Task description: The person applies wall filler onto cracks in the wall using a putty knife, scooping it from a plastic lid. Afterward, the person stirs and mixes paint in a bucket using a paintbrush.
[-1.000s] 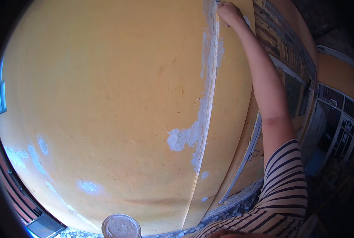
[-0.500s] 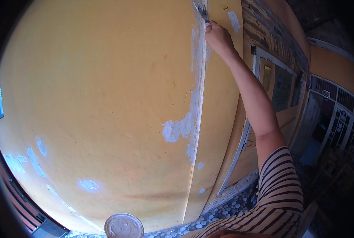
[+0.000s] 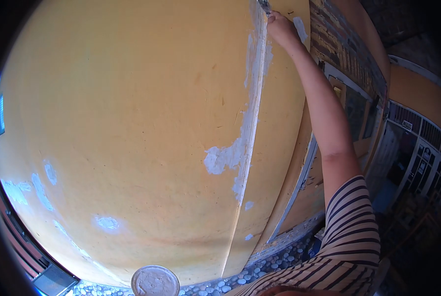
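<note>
My right hand (image 3: 282, 28) is raised at arm's length to the top of the yellow wall (image 3: 146, 98). Its fingers are closed round a putty knife (image 3: 264, 6), whose blade is partly cut off by the top of the view. The knife is at the wall's vertical corner edge (image 3: 254, 118), which carries a strip of grey-white filler (image 3: 242, 143). At the bottom of the view is a round container (image 3: 155, 281) filled with greyish paste. What supports it is out of sight, and my left hand does not show.
Several filler patches (image 3: 107, 223) dot the wall. Rounded stones (image 3: 225, 285) line its foot. Right of the corner are a white-framed window (image 3: 355, 106) and peeling slats (image 3: 346, 44). A barred door (image 3: 420, 163) stands farther back at right.
My right hand has moved slightly up and right with the putty knife, along the corner edge. The view has shifted a little, and more of the blade is out of frame.
</note>
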The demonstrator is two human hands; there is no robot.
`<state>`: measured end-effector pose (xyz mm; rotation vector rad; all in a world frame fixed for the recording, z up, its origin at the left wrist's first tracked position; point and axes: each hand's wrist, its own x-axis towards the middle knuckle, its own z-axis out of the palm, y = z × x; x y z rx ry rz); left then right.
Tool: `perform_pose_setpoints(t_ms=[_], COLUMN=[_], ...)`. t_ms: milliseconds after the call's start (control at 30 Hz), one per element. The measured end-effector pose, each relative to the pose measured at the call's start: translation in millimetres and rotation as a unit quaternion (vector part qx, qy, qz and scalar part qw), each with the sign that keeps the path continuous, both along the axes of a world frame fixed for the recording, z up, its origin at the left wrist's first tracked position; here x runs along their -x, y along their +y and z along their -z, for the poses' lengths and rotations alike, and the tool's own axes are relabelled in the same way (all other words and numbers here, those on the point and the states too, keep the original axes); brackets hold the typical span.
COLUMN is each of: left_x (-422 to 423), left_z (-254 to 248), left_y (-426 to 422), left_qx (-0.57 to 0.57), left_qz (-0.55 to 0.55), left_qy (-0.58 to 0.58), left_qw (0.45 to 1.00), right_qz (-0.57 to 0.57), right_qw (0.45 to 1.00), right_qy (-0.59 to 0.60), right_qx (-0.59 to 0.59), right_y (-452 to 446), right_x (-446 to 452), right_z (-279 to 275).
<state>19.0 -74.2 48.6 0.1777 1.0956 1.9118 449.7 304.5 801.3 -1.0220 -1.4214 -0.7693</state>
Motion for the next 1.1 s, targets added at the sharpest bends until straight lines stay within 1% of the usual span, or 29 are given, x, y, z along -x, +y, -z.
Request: perform_pose_setpoints(t_ms=[67,233,300,367,400,467,567,633,667,733,767,867,967,1033,1100], left_x=[2,4,6,7,7,6,6,5,5,4,4,2,0,-2,-4], left_z=[-2,-22,-28,-28,-28,-30,-32,-33,-33,-34,-33,-31,-28,-27,-27], left_y=[1,13,16,14,13,12,11,11,11,12,12,14,16,16,19], left_qx=[0.017,0.017,0.017,0.021,0.023,0.03,0.038,0.044,0.051,0.043,0.038,0.03,0.023,0.019,0.015], left_qz=[0.014,0.028,0.038,0.036,0.034,0.032,0.028,0.025,0.021,0.018,0.014,0.004,-0.008,-0.018,-0.031], left_qy=[0.012,0.01,0.019,0.021,0.02,0.02,0.019,0.019,0.013,0.019,0.022,0.025,0.027,0.029,0.033], left_qw=[1.0,0.999,0.999,0.999,0.999,0.999,0.999,0.999,0.998,0.999,0.999,0.999,0.999,0.999,0.999], right_qz=[0.016,0.026,0.033,0.011,0.011,-0.038,-0.036,-0.022,-0.024,0.031,0.027,0.049,0.027,0.021,0.053], right_qw=[0.999,0.998,0.997,0.995,0.995,0.999,0.998,0.999,0.999,0.999,0.999,0.994,0.992,0.992,0.992], right_qy=[0.004,0.011,0.007,0.01,0.009,0.019,0.045,0.034,0.034,0.027,0.026,0.023,0.033,0.039,0.058], right_qx=[0.028,0.062,0.076,0.096,0.095,0.017,0.032,-0.029,-0.031,-0.022,-0.023,-0.094,-0.122,-0.116,-0.095], right_y=[-3,-10,-21,-32,-35,-41,-61,-39,-36,-37,-36,-21,-18,-22,-16], right_x=[5,12,11,3,-1,-8,-5,-18,-21,-24,-24,-31,-29,-22,-22], right_z=[33,112,134,146,142,124,71,27,9,-22,-35,-75,-96,-109,-132])
